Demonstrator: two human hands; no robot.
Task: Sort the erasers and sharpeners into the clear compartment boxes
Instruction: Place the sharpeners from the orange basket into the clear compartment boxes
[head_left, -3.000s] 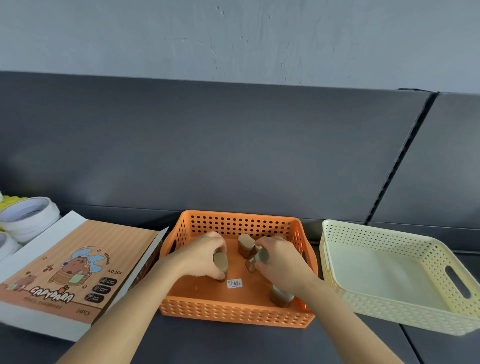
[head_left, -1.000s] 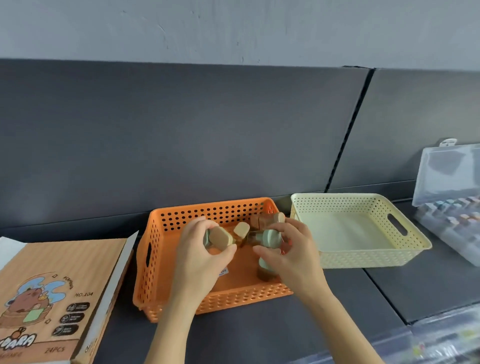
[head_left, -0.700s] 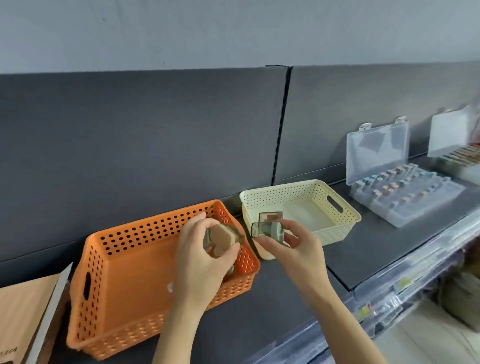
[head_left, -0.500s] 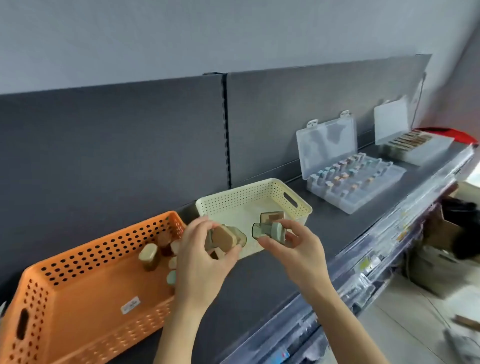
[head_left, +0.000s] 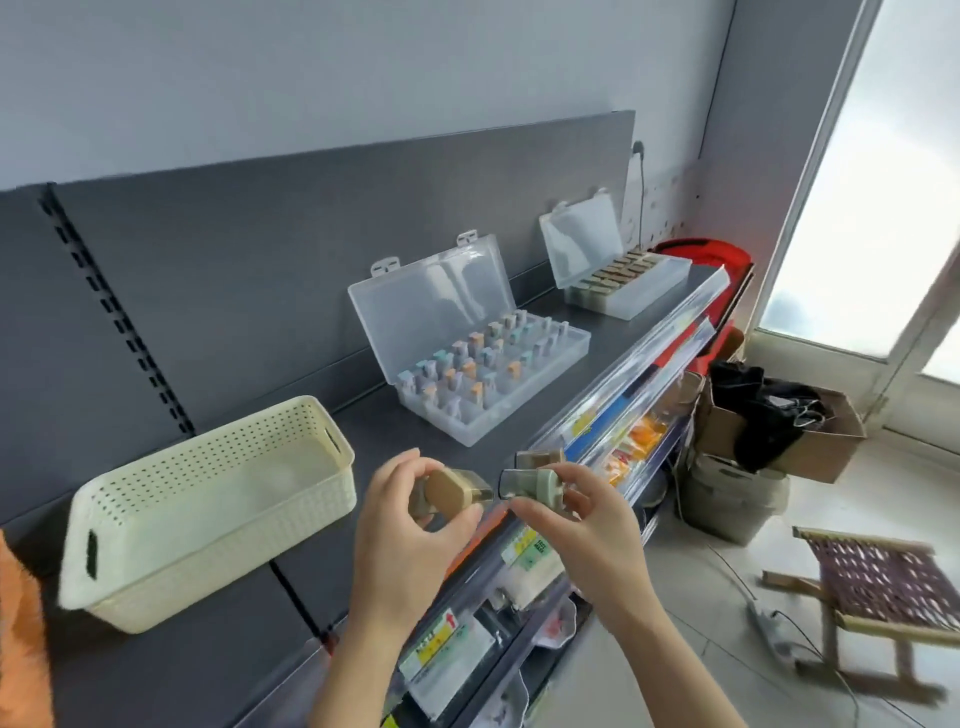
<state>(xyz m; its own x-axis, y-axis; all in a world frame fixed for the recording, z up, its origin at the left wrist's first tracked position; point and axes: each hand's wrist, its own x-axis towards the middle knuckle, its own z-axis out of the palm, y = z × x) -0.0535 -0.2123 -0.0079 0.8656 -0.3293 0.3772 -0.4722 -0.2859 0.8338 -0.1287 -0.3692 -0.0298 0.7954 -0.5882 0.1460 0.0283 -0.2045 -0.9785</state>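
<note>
My left hand (head_left: 402, 530) grips tan-capped sharpeners (head_left: 451, 491) in front of the shelf edge. My right hand (head_left: 582, 525) holds green-capped sharpeners (head_left: 535, 478) beside it, with a brown one (head_left: 537, 459) behind. On the dark shelf stands an open clear compartment box (head_left: 483, 374) with several pastel sharpeners in its cells. A second open clear box (head_left: 623, 283), filled with several tan pieces, sits farther right. Both hands are nearer to me than the first box, below and left of it.
A cream perforated basket (head_left: 208, 525) sits on the shelf at left. An orange basket corner (head_left: 21, 623) shows at the left edge. Lower shelves with packaged goods run below. Cardboard boxes (head_left: 810, 447) and a folding stool (head_left: 878, 587) stand on the floor at right.
Both hands lifted sharpeners out of the orange basket. My view swung right along the shelf, so the orange basket slid out left and the clear boxes came closer.
</note>
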